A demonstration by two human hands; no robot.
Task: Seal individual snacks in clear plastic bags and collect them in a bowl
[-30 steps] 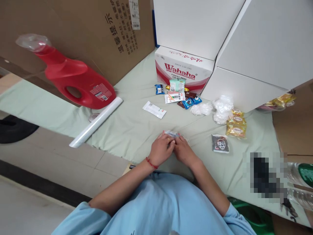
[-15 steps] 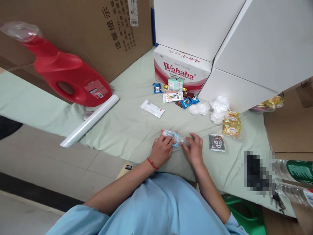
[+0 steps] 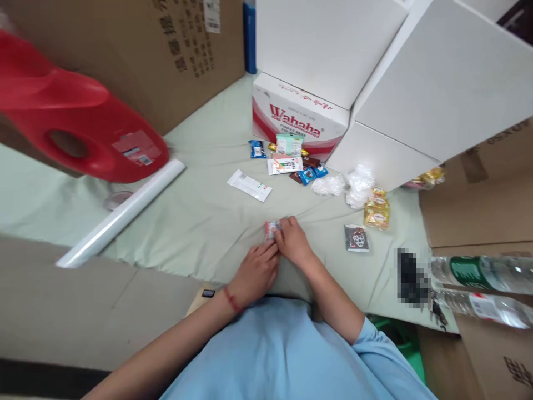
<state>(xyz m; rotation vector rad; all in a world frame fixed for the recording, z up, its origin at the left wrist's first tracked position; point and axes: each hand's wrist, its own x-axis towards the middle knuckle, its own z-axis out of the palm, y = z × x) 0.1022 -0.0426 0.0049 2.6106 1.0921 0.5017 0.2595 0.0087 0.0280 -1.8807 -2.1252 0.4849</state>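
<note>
A small clear-wrapped packet with red and pale blue print lies on the green cloth in front of me, mostly covered by my fingers. From the right, my right hand curls over it, closed on its right part. My left hand, with a red string bracelet at the wrist, has its fingers together at the packet's lower edge, touching my right fingertips. Just beyond lies a white snack sachet. To the right is a dark square packet.
Assorted snacks lie before a Wahaha box. Crumpled clear plastic and yellow packets are at the right, water bottles beyond. On the left are a red jug and a white roll.
My right hand has moved left over the packet, covering more of it, and the hands now meet. My left hand has slid down toward the packet's lower edge. The camera view has shifted.
</note>
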